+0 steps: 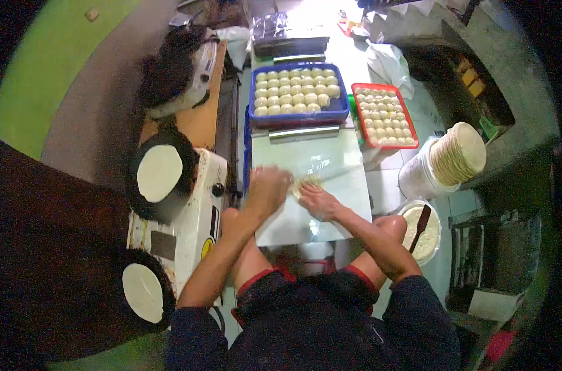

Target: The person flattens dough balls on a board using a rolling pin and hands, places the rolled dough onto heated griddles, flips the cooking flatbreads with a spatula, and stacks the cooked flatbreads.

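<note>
On the pale work board [274, 222] lies a small flat piece of dough [307, 183]. My right hand [318, 201] rests on its near right edge, fingers stretched out and pressed flat. Just left of the dough is my left hand [270, 187], raised a little and blurred by motion, so its fingers cannot be made out. Beyond the board stands a blue tray [299, 119] filled with rows of round dough balls [286, 90]. A red tray [392, 146] at the right holds more dough balls.
At the left, two dark pans [190, 162] [164, 278] with flat dough rounds sit on a white stove [191, 229]. To the right stand a white bucket [414, 179] topped by stacked flatbreads [457, 154] and a tub of pale mix [422, 247] with a brown spatula [420, 227].
</note>
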Tool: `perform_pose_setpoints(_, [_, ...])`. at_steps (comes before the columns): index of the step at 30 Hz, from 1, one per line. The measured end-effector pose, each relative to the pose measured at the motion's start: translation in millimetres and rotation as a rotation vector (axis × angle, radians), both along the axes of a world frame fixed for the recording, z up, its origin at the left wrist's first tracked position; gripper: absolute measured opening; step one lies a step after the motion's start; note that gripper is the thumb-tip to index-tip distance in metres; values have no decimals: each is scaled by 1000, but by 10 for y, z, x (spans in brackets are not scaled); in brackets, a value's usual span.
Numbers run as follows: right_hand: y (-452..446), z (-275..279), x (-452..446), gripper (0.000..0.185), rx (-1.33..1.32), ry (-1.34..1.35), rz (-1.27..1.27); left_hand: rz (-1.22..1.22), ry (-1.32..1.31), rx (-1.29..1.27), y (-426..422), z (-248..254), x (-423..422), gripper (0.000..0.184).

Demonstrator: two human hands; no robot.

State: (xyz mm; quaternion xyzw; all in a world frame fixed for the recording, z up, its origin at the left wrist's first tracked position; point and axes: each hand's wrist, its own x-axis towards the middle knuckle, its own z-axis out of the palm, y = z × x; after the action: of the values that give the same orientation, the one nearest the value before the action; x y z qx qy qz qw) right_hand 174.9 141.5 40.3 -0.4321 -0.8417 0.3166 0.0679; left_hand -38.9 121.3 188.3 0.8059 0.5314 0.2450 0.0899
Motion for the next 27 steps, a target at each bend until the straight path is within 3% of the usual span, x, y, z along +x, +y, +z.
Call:
perform_pose_setpoints(1, [153, 15, 245, 63, -156, 109, 25, 7, 19, -16, -90, -103, -19, 4])
perform_pose_setpoints(2, [241, 370, 492, 55, -266, -83, -111, 10, 50, -54, -207, -180, -22, 7])
perform_pose_setpoints(3, [369, -312, 949, 48, 253, 162, -185, 17, 77, -95, -339, -280, -19, 9])
perform_pose_setpoints(4, [672, -664, 1498, 42, 379, 107, -99, 12, 30, -103, -451, -525, -31, 9])
perform_pose_setpoints(6, [886, 210, 1748, 32, 155, 44, -552, -7, -53, -140, -698, -1054, -76, 9])
perform_pose_setpoints(7, [1097, 280, 1820, 31, 194, 20, -525, -14, -37, -154, -811, -1150, -51, 10])
perform_pose_setpoints(10, [1571, 323, 1130, 43, 351, 217, -281, -19, 40, -187, -1044, -1423, 108, 13])
perform_pose_setpoints(12, [1827, 146, 414, 71, 402, -3, -130, -7, 118, -206, -1128, -1688, 189, 14])
perform_pose_setpoints(13, [1818, 133, 11, 87, 362, -318, -177, -4, 129, -269, -1153, -1712, 247, 13])
perform_pose_setpoints(14, [1725, 204, -177, 89, 376, -302, -173, 3, 141, -330, -1158, -1728, 299, 12])
perform_pose_setpoints(16, [1609, 183, -438, 75, 313, -317, -216, 14, 133, -363, -1126, -1711, 258, 11])
perform_pose_setpoints(18, [1211, 89, -398, 71, 245, -124, -204, 19, 69, -326, -1185, -1702, 293, 10])
perform_pose_setpoints(20, [542, 48, -427, 67, 350, -246, -184, 45, 16, -296, -1189, -1630, 338, 9])
perform_pose_setpoints(24, [-439, 9, -400, 65, 541, -162, -191, 25, -17, -307, -1196, -1552, 302, 11])
perform_pose_setpoints(27, [-52, -13, -505, 65, 629, -168, -294, -6, 3, -311, -1185, -1513, 280, 11])
